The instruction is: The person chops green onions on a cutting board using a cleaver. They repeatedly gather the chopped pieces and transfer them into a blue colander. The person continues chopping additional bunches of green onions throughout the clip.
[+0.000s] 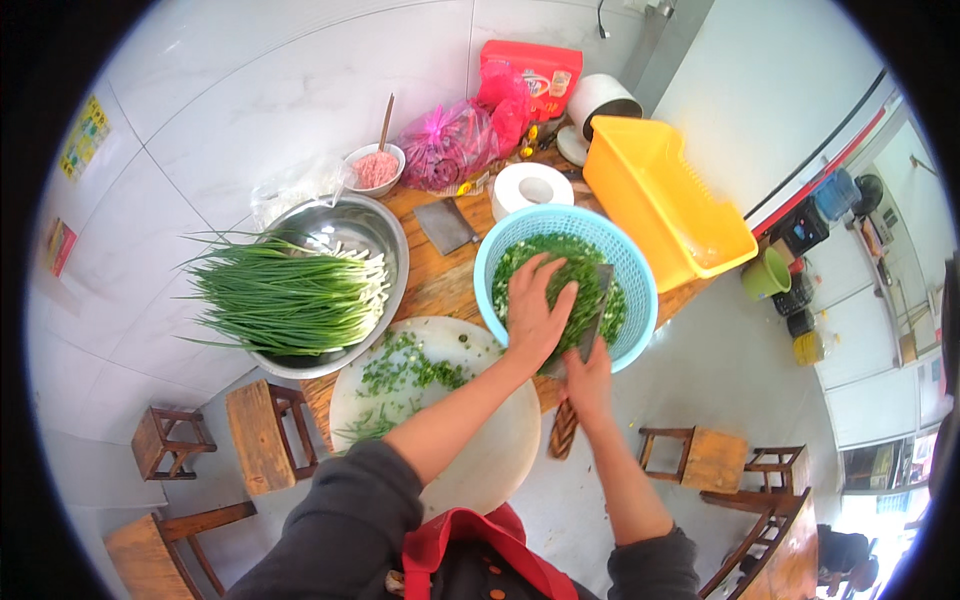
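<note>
Chopped green onions (615,311) lie in a light blue plastic colander (640,259). Over them my left hand (540,307) rests with spread fingers against a heap of chopped greens on a cleaver blade (592,322). My right hand (589,379) grips this cleaver near the base of its blade, and its patterned handle points down towards me. More chopped bits are scattered on a round white cutting board (480,442) below. Whole green onions (285,292) lie across a stainless steel bowl (397,247) at the left.
Behind stand a bowl of minced meat (375,170), a second cleaver (445,225), a paper roll (534,189), a pink plastic bag (450,142) and a yellow plastic bin (645,195). Wooden stools (259,435) flank the wooden table (435,289). A person (844,555) is far off at lower right.
</note>
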A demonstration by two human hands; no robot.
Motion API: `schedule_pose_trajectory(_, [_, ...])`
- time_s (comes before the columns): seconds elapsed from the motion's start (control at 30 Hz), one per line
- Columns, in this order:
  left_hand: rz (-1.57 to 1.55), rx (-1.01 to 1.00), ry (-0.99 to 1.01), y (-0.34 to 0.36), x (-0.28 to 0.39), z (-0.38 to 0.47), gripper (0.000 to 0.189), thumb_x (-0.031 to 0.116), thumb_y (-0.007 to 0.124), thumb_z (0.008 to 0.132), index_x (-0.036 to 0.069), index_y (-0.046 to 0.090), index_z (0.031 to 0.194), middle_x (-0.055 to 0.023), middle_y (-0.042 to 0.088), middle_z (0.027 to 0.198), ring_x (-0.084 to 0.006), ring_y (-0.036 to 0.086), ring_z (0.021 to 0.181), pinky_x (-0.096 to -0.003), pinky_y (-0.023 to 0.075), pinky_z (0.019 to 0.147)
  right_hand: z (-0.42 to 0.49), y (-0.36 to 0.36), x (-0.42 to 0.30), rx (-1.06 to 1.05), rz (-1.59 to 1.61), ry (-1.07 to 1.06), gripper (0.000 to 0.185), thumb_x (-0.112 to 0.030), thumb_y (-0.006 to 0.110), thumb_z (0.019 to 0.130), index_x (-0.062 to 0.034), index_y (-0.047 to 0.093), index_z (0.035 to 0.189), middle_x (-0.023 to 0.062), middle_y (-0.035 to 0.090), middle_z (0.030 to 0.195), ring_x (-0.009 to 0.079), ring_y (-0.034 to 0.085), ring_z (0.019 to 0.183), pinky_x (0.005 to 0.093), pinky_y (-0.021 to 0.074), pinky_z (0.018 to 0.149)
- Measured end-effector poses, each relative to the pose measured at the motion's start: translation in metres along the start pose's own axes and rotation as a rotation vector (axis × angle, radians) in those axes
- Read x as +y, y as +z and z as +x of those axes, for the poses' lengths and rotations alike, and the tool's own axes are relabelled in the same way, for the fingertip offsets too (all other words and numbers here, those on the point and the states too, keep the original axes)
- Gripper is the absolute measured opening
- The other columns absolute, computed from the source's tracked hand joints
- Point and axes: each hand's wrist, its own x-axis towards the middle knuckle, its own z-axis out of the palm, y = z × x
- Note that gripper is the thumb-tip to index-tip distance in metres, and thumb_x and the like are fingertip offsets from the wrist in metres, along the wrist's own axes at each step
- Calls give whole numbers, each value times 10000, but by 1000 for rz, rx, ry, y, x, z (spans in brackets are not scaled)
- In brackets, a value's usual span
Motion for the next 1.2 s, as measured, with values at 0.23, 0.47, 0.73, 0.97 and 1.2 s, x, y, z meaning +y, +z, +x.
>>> schedule_pose_trajectory(0.23, [369, -142, -305, 74, -51, 50, 575, 331, 518, 979, 77, 353, 1468, -216, 408, 1456, -411, 268, 1407, -595, 147, 1150, 107, -60, -8, 134, -1204, -393, 186, -58, 470, 915, 13, 437, 1083, 254, 651, 786, 439, 654, 747, 501, 532, 660])
schedule_pose_trajectory(0.47, [234, -229, -44, 38, -56, 57, 435, 87, 634, 853, 154, 587, 1280, -213, 472, 1404, -404, 426, 1290, -464, 308, 1117, 88, -79, -33, 256, -860, -287, 248, -102, 561, 922, 39, 435, 1083, 223, 633, 698, 395, 645, 617, 479, 486, 520])
schedule_pose_trajectory(0.73, [319, 7, -33, -85, -65, -16, 55, 107, 682, 808, 70, 664, 844, -114, 601, 1069, -316, 562, 1027, -418, 453, 872, -38, -55, 2, 22, -325, -261, 213, -150, 579, 948, 24, 486, 1026, 143, 557, 613, 214, 542, 446, 370, 416, 409])
schedule_pose_trajectory(0.97, [855, -314, -43, -112, -99, -165, 215, 150, 719, 764, 66, 638, 945, -107, 627, 980, -299, 615, 883, -425, 507, 789, -123, -33, 61, -123, -435, 18, 242, -182, 599, 942, 7, 452, 982, 242, 586, 674, 395, 614, 601, 454, 449, 523])
schedule_pose_trajectory(1.2, [809, -447, -237, -116, -126, -200, 157, 100, 705, 772, 49, 591, 867, -114, 620, 892, -304, 636, 779, -401, 531, 671, -137, -12, 105, -185, -384, -8, 233, -171, 584, 932, 15, 451, 979, 273, 597, 701, 469, 607, 670, 486, 457, 555])
